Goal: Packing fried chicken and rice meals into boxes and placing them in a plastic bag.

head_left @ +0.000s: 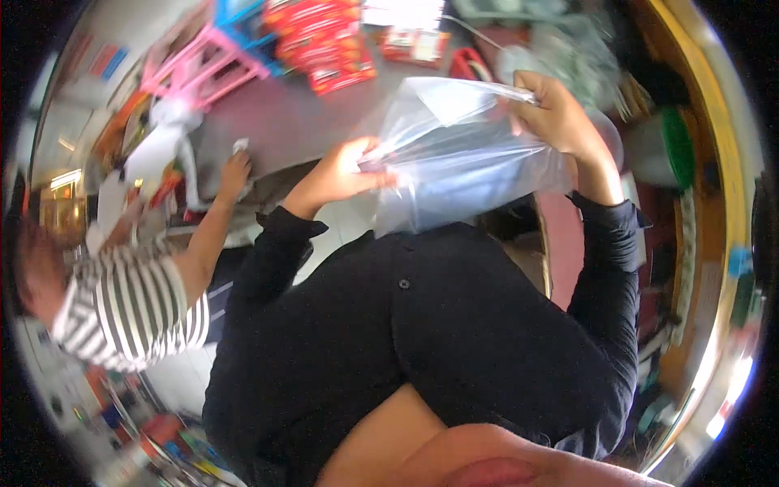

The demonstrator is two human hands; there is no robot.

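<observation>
A large clear plastic bag (462, 174) is stretched between my two hands in front of my chest. My left hand (345, 172) pinches its left edge, thumb and fingers closed on the film. At the upper right corner my right hand (556, 114) grips the gathered edge between thumb and fingers. A white flat patch (446, 99) shows at the bag's top; whether it is inside or behind the film I cannot tell. Through the clear film the darker table edge shows.
Behind the bag lies a grey table (260, 122) bearing red printed packets (320, 40), with a pink plastic stool (203, 65) beside them. Crumpled clear bags (572, 53) and a green-rimmed bin (677, 150) are to the right. A co-worker in a striped shirt (138, 300) reaches onto the table at left.
</observation>
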